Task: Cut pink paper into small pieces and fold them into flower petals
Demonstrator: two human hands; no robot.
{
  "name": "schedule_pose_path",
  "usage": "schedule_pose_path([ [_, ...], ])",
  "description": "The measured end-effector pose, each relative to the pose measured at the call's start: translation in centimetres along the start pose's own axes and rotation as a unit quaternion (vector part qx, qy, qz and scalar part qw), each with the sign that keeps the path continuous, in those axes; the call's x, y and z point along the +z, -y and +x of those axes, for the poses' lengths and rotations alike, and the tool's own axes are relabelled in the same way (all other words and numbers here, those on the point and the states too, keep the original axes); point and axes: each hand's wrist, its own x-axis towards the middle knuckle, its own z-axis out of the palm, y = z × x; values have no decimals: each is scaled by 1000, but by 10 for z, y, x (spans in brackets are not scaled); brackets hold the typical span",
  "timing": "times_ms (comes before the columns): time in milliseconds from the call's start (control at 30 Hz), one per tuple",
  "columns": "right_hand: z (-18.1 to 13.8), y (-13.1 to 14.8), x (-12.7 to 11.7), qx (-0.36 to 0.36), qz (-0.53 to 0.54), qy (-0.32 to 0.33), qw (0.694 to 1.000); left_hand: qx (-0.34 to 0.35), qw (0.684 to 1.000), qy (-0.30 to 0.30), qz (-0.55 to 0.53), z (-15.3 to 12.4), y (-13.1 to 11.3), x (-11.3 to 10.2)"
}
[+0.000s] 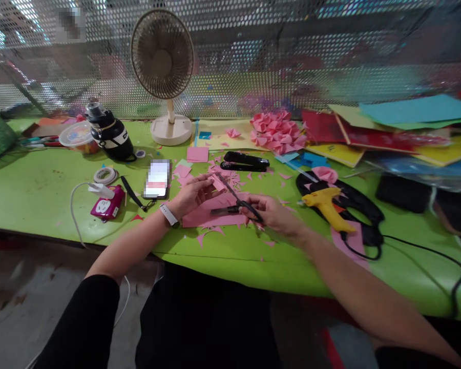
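My left hand point(194, 195) pinches a small folded pink paper piece point(217, 183) above the green table point(42, 195). My right hand point(274, 212) grips the black handles of scissors point(234, 200), whose blades are spread open around the pink piece. Under both hands lies a larger pink paper sheet point(211, 214), with pink paper scraps point(230, 177) scattered around it. A white watch sits on my left wrist.
A phone point(157, 178), a black stapler point(246, 161), a yellow glue gun point(326, 205) with a black cable, a pile of pink folded paper shapes point(277, 130), stacked coloured sheets point(399, 128), a desk fan point(163, 56), a black bottle point(109, 130), a tape roll point(105, 175) and a pink charger point(106, 205) lie on the table.
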Motion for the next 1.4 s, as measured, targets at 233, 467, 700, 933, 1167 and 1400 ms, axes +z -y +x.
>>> schedule_pose_path([
  [233, 10, 0, -40, -85, -131, -133, 979, 1, 999, 31, 16, -4, 0, 4],
  [467, 25, -5, -89, -31, -545, -244, 802, 4, 999, 26, 33, -1, 4, 3],
  [700, 34, -4, -91, 43, -545, -219, 808, 19, 998, 43, 52, -6, 5, 10],
  [933, 33, -1, -101, 35, -512, -172, 841, 40, 996, 59, 59, -2, 10, 6],
  [1167, 38, -5, -103, 27, -533, -193, 823, 17, 998, 35, 58, 0, 13, 9],
  [1400, 30, -3, -115, 35, -501, -167, 849, 19, 993, 53, 106, -3, 15, 11],
])
